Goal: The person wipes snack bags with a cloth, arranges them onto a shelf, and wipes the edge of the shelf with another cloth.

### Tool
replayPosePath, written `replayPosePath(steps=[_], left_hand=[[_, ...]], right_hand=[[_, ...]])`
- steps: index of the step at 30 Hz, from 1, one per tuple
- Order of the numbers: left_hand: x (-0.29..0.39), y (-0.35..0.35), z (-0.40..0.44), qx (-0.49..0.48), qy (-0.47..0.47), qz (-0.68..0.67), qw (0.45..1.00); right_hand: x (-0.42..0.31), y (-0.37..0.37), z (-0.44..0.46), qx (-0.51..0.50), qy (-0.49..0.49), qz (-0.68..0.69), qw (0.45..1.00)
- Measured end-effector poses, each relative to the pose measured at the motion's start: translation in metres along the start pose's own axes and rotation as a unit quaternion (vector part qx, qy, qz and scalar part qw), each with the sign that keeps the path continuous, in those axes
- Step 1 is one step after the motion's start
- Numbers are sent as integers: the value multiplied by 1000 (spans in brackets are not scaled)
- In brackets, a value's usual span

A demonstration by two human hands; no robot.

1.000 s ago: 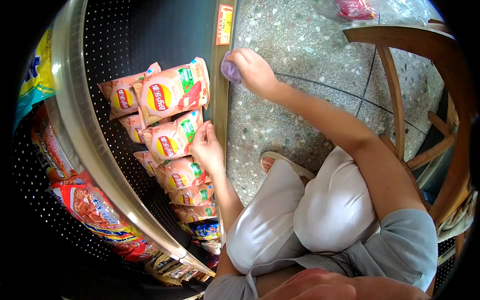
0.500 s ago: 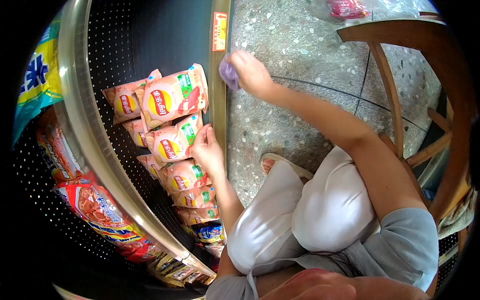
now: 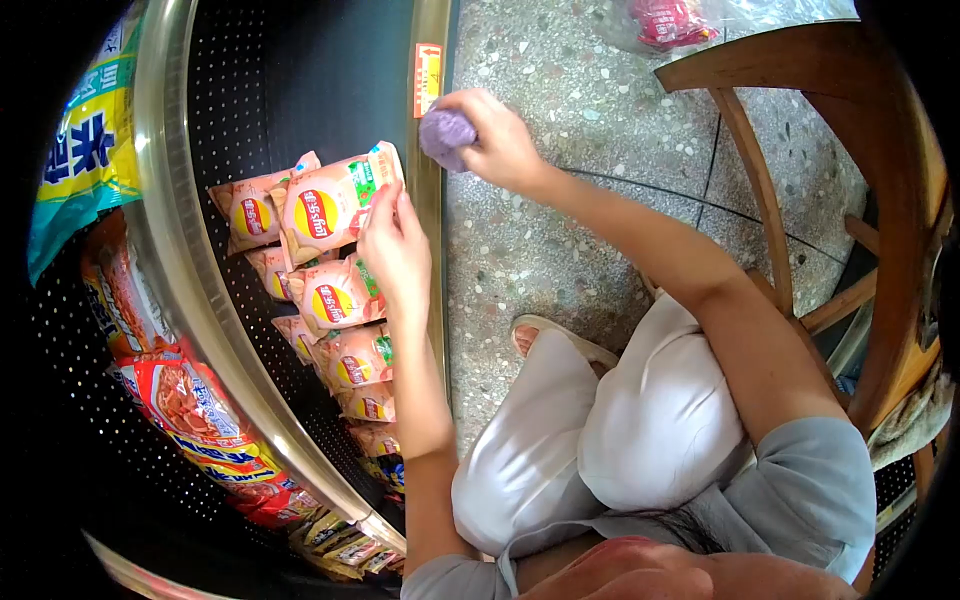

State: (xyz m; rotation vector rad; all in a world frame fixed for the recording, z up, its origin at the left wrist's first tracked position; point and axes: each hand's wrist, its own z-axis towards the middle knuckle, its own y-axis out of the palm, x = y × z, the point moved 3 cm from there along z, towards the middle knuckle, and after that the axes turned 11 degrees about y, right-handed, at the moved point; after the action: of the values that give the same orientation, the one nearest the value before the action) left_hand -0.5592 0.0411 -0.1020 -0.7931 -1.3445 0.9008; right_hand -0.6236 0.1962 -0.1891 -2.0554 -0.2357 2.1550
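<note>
My right hand [image 3: 500,140] is closed around a crumpled purple cloth [image 3: 447,136], beside the shelf's front edge near the price label. My left hand [image 3: 396,245] reaches over the shelf, its fingers closed at the right end of the front pink Lay's potato chip bag [image 3: 325,208]. That bag leans over another Lay's bag [image 3: 254,212] behind it. Below it, a second front chip bag [image 3: 335,297] is partly covered by my left hand and wrist. More pink bags continue down the row, some hidden by my forearm.
A red-orange price label [image 3: 427,80] sits on the metal shelf edge [image 3: 431,215]. Left of a metal rail are red noodle packs [image 3: 190,395] and a yellow-teal bag [image 3: 92,150]. A wooden chair [image 3: 765,200] stands on the speckled floor at right; a pink package [image 3: 668,22] lies beyond.
My left hand has moved up from the second chip bag to the front one above it. My right hand still grips the purple cloth by the shelf edge. The view has shifted slightly.
</note>
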Motion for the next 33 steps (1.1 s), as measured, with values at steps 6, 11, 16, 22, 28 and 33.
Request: replayPosePath(steps=[6,11,16,22,28,33], left_hand=[[-9,29,35,-99,-28,24,994],[0,21,42,-119,-87,-51,988],[-10,22,44,-110,-102,-80,985],[1,22,45,-89,-124,-37,988],[-10,28,43,-64,-86,-31,994],[-14,28,44,-68,-65,-13,995]], right_hand=[[-14,26,-25,0,-112,-64,992],[-2,32,-17,-21,-145,-113,983],[1,28,3,30,-133,-147,980],[5,19,51,95,-117,-182,972],[9,10,87,136,-101,-174,970],[6,14,71,119,-91,-169,974]])
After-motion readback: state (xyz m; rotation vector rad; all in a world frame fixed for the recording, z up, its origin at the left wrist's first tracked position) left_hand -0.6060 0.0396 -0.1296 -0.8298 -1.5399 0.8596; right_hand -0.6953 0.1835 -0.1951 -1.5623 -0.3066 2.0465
